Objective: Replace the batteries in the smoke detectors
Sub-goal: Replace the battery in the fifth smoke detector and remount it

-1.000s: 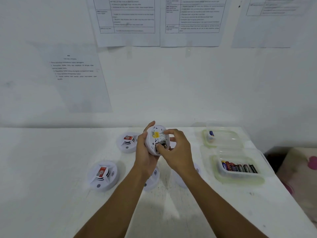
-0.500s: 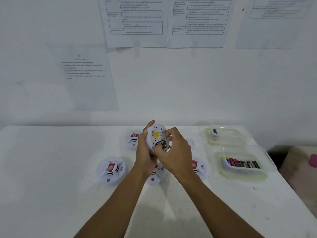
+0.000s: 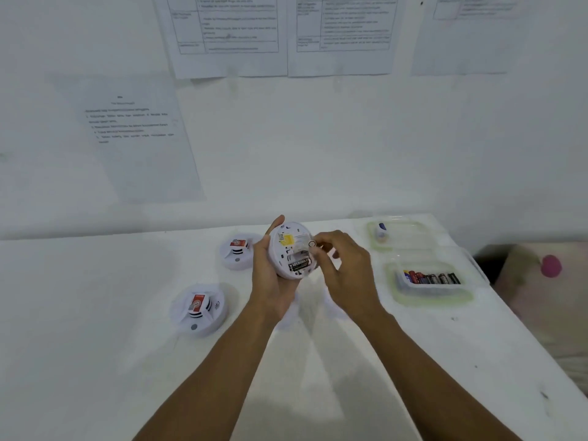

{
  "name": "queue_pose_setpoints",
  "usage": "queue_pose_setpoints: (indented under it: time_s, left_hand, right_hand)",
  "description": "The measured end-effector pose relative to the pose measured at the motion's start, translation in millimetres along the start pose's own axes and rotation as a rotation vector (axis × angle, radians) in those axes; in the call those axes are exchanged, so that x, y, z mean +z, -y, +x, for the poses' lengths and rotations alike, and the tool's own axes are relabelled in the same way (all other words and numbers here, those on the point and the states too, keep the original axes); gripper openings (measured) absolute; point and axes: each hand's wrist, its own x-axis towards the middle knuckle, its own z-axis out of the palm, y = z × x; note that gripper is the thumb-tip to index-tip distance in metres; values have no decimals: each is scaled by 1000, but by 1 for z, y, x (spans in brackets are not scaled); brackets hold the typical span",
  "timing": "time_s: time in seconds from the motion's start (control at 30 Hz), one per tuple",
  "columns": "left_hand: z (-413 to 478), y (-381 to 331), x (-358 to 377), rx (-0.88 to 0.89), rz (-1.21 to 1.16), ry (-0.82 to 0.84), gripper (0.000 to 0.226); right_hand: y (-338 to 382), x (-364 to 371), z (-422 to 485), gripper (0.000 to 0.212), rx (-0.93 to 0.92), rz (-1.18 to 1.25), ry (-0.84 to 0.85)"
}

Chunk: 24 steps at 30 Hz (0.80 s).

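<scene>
Head view: left hand (image 3: 270, 281) gripping smoke detector (image 3: 291, 249) above table (image 3: 95, 345) centre, back facing camera. Black battery (image 3: 299, 265) sitting in bay at detector's 6 o'clock. Right hand (image 3: 346, 275) pinching what seems a loose cell (image 3: 312, 244) at detector's 3 o'clock.

Advice: keeping detector steady, drawing cell straight clear, not snagging contacts.

Versus half-second ago: right fingers no longer covering bay, now sitting at 3 o'clock and exposing it.

White held detector (image 3: 291, 249): yellow sticker (image 3: 286, 239), black battery (image 3: 299, 265) with white lettering. Left of it, two white detectors (image 3: 199, 310) (image 3: 237, 251) with red labels. Right of it, clear green-rimmed container (image 3: 429, 297); red, black, blue-yellow batteries (image 3: 429, 277). White table (image 3: 95, 313).
</scene>
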Motion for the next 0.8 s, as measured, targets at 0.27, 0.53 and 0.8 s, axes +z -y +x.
queue_pose_setpoints:
  time_s: [0.27,0.53,0.8]
  left_hand:
    - [4,63,53,-41,-7,24,35]
    - [8,115,85,-57,52,-14,41]
    - [12,139,91,-55,36,-56,42]
  right_hand:
    - [-93,-138,8,7,229,-342,130]
    - [-156,-196,21,15,476,-691,453]
    - [-166,-200,18,15,402,-804,511]
